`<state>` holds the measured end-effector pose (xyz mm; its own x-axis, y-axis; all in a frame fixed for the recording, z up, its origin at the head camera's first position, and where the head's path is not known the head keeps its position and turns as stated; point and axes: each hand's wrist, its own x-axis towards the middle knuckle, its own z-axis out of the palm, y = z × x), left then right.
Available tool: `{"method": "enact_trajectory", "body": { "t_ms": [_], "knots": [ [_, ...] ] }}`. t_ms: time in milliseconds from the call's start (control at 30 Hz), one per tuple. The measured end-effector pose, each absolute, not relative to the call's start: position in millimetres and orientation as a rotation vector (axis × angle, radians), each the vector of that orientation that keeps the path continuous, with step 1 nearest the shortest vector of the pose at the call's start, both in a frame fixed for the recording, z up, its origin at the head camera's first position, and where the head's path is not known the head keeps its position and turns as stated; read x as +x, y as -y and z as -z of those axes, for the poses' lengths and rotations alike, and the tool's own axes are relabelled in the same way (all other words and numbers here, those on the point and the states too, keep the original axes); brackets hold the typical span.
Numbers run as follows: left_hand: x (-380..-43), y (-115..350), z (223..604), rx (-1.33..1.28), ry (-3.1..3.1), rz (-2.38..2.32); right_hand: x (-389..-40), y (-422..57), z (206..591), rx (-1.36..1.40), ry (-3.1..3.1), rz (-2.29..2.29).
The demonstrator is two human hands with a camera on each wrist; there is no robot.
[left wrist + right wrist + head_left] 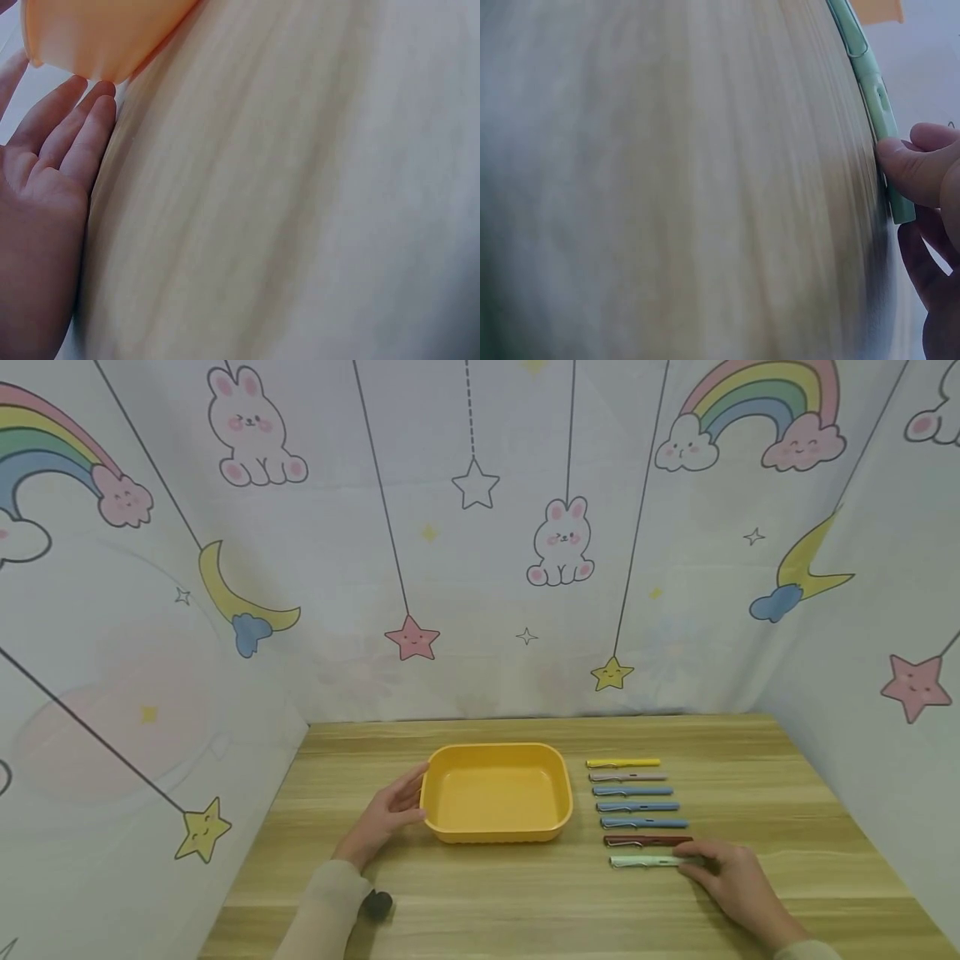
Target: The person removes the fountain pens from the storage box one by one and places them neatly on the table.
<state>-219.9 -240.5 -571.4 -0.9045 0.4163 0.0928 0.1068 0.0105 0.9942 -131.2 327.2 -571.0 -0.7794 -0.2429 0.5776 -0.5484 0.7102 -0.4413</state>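
Note:
A yellow rectangular tray (497, 839) rests on the table, and my left hand (390, 814) is at its left end. In the left wrist view, the fairly straight fingertips (96, 112) touch the tray's side (105, 52). My right hand (731, 877) pinches the right end of a light green pen (643, 862) between thumb and fingers. The green pen (877, 105) lies along the tabletop in the right wrist view, thumb on its barrel. Just behind it is a dark red pen (637, 841), its right end close to my fingers.
Farther back in the same row lie several blue pens (641, 822), a pale pink pen (630, 777) and a yellow pen (624, 763). A small black round object (377, 906) sits by my left sleeve. Printed cloth walls (480, 685) border the wooden table (517, 902).

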Motion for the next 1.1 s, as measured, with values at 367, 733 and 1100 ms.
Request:
{"method": "enact_trajectory", "body": {
  "t_ms": [367, 733, 1100],
  "knots": [
    [-220.2, 240.3, 571.0, 0.516, -2.067, -1.978, -130.4, -326.8, 570.0, 0.593, 2.444, -0.839],
    [-219.7, 241.0, 570.6, 0.509, -2.064, -1.984, -130.8, -328.8, 566.4, 0.598, 2.426, -0.816],
    [-218.8, 241.0, 570.7, 0.513, -2.047, -1.993, -133.9, -314.3, 542.3, 0.483, 2.525, -0.916]
  ]
}}
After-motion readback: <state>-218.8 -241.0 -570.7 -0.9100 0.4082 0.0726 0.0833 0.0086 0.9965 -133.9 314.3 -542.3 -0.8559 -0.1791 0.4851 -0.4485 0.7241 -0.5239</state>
